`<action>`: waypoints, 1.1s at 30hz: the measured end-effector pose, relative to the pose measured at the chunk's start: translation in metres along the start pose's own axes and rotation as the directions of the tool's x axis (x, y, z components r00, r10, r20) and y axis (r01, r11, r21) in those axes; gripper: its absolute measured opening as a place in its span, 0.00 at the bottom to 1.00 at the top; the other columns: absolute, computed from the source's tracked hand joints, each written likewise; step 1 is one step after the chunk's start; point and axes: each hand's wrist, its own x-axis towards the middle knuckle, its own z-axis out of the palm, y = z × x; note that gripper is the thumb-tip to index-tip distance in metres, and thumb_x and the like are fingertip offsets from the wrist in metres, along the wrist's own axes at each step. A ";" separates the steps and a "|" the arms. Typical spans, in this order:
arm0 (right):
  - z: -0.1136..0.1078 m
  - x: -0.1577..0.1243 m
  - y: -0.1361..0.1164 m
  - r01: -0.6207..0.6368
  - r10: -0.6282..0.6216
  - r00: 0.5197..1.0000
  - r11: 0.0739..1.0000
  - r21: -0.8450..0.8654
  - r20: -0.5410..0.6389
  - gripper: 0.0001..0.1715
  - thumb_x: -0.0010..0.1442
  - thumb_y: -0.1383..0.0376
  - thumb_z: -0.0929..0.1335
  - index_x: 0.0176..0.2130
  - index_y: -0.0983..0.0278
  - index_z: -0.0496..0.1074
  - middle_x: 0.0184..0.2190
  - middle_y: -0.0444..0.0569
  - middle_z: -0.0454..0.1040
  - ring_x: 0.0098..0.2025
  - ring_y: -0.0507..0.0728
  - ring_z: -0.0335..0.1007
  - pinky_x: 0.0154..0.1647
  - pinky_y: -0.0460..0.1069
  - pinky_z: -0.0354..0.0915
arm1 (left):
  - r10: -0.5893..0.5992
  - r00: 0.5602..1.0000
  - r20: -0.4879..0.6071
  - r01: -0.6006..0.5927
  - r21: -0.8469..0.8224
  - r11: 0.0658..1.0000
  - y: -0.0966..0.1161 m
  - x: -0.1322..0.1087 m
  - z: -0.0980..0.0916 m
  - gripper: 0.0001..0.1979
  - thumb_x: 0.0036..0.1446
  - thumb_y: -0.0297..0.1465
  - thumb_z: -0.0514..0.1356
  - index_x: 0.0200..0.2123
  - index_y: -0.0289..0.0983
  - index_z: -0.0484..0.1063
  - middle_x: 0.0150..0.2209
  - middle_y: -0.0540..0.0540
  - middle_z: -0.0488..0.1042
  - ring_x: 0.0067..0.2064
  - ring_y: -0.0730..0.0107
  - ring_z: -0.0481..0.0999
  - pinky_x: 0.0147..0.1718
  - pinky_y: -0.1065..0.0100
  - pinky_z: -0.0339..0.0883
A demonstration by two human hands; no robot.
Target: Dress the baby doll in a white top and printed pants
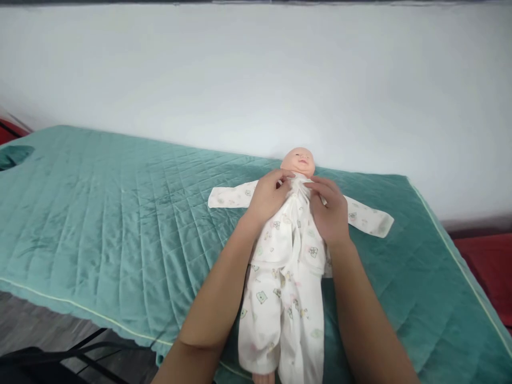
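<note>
A baby doll (299,161) lies face up, its head by the wall and its legs toward me. It wears a white printed baby top (276,234) with long sleeves stretched out to both sides, and matching white pants (261,320). My left hand (271,193) is closed on the top's cloth just below the doll's neck, on the left of the chest. From the other side, my right hand (328,205) pinches the front of the top. Between my fingers the cloth is bunched into folds. One bare doll foot (264,377) shows under the left pant leg.
A green quilted cover (120,224) spreads over the bed or table under the doll. Behind it stands a white wall (200,80). Red cushion-like objects (486,272) show at the right. Black bars (80,352) stand over the grey floor at lower left.
</note>
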 end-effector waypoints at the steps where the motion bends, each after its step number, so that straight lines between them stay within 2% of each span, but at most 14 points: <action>1: -0.002 -0.006 -0.007 0.040 -0.042 0.998 0.998 -0.038 -0.048 0.16 0.65 0.65 0.62 0.43 0.60 0.79 0.49 0.52 0.75 0.52 0.59 0.72 0.54 0.56 0.68 | -0.005 1.000 0.015 0.006 -0.038 0.999 0.003 -0.005 -0.002 0.11 0.61 0.29 0.57 0.43 0.38 0.78 0.40 0.47 0.77 0.40 0.69 0.74 0.43 0.68 0.66; 3: -0.003 -0.019 -0.023 0.041 -0.049 0.996 0.994 -0.099 -0.080 0.13 0.66 0.65 0.63 0.43 0.61 0.76 0.42 0.51 0.74 0.42 0.56 0.72 0.44 0.53 0.69 | -0.006 0.996 0.091 0.013 -0.083 0.996 0.008 -0.016 -0.007 0.09 0.62 0.33 0.58 0.40 0.37 0.77 0.37 0.48 0.77 0.39 0.69 0.73 0.40 0.69 0.65; 6: -0.002 -0.036 -0.036 -0.081 0.079 0.997 0.985 -0.152 -0.017 0.09 0.63 0.61 0.67 0.42 0.63 0.73 0.38 0.48 0.71 0.33 0.54 0.68 0.37 0.51 0.67 | -0.015 0.986 0.168 0.029 -0.077 0.997 0.010 -0.030 -0.010 0.10 0.61 0.35 0.60 0.41 0.37 0.77 0.34 0.50 0.74 0.35 0.71 0.71 0.37 0.70 0.64; 10: 0.000 -0.040 -0.033 -0.218 0.223 0.975 0.966 -0.142 0.021 0.12 0.61 0.59 0.69 0.42 0.62 0.71 0.38 0.47 0.71 0.33 0.54 0.67 0.38 0.51 0.65 | 0.005 0.991 0.131 -0.003 -0.023 1.000 0.005 -0.038 -0.008 0.12 0.60 0.34 0.61 0.46 0.38 0.76 0.33 0.51 0.71 0.33 0.72 0.69 0.34 0.71 0.62; 15: -0.002 -0.027 -0.023 -0.324 0.327 0.943 0.945 -0.046 0.067 0.10 0.61 0.57 0.69 0.39 0.61 0.72 0.33 0.44 0.73 0.33 0.54 0.68 0.39 0.51 0.63 | 0.045 0.990 0.135 -0.050 0.037 0.998 0.005 -0.034 -0.007 0.05 0.60 0.31 0.60 0.37 0.38 0.75 0.31 0.51 0.71 0.33 0.72 0.68 0.33 0.71 0.61; 18: -0.009 -0.021 -0.022 -0.405 0.393 0.912 0.910 0.094 0.119 0.12 0.60 0.56 0.69 0.39 0.62 0.74 0.34 0.45 0.75 0.35 0.55 0.69 0.39 0.51 0.63 | 0.037 0.996 0.081 -0.041 0.040 0.998 0.008 -0.034 -0.007 0.03 0.60 0.30 0.60 0.34 0.38 0.73 0.30 0.52 0.71 0.31 0.73 0.68 0.33 0.71 0.61; 20: -0.015 -0.019 -0.021 -0.451 0.430 0.887 0.885 0.118 0.169 0.13 0.59 0.55 0.70 0.39 0.62 0.75 0.33 0.45 0.75 0.34 0.54 0.69 0.37 0.50 0.63 | 0.009 0.999 0.043 -0.008 -0.011 1.000 0.012 -0.036 -0.004 0.04 0.60 0.31 0.60 0.34 0.38 0.72 0.27 0.53 0.70 0.29 0.74 0.68 0.31 0.71 0.60; 23: -0.021 -0.018 -0.023 -0.417 0.407 0.894 0.909 0.013 0.189 0.13 0.57 0.57 0.71 0.39 0.62 0.76 0.33 0.46 0.75 0.33 0.54 0.68 0.36 0.50 0.62 | -0.051 0.998 0.040 0.056 -0.139 0.989 0.018 -0.040 0.002 0.05 0.62 0.34 0.59 0.36 0.39 0.71 0.24 0.54 0.69 0.25 0.75 0.67 0.28 0.71 0.60; 26: -0.019 -0.019 -0.024 -0.333 0.339 0.925 0.941 -0.063 0.172 0.12 0.59 0.58 0.69 0.39 0.62 0.76 0.33 0.46 0.76 0.33 0.55 0.68 0.39 0.51 0.62 | -0.040 0.998 0.044 0.045 -0.118 0.992 0.018 -0.042 0.008 0.04 0.61 0.31 0.59 0.34 0.38 0.73 0.26 0.53 0.71 0.27 0.75 0.68 0.29 0.71 0.61; 28: -0.015 -0.019 -0.024 -0.357 0.356 0.920 0.934 -0.026 0.162 0.11 0.60 0.57 0.68 0.37 0.62 0.76 0.32 0.46 0.76 0.33 0.55 0.69 0.39 0.51 0.62 | -0.044 0.997 0.058 0.049 -0.102 0.994 0.016 -0.042 0.008 0.05 0.61 0.30 0.58 0.35 0.38 0.74 0.26 0.52 0.71 0.28 0.74 0.69 0.30 0.71 0.61; 33: -0.010 -0.017 -0.028 -0.465 0.438 0.883 0.865 0.186 0.170 0.12 0.58 0.56 0.71 0.37 0.62 0.77 0.31 0.44 0.76 0.33 0.54 0.70 0.37 0.50 0.63 | -0.136 0.985 0.107 0.157 -0.217 0.964 0.012 -0.039 0.002 0.06 0.61 0.33 0.58 0.37 0.38 0.74 0.24 0.53 0.69 0.26 0.75 0.69 0.27 0.73 0.60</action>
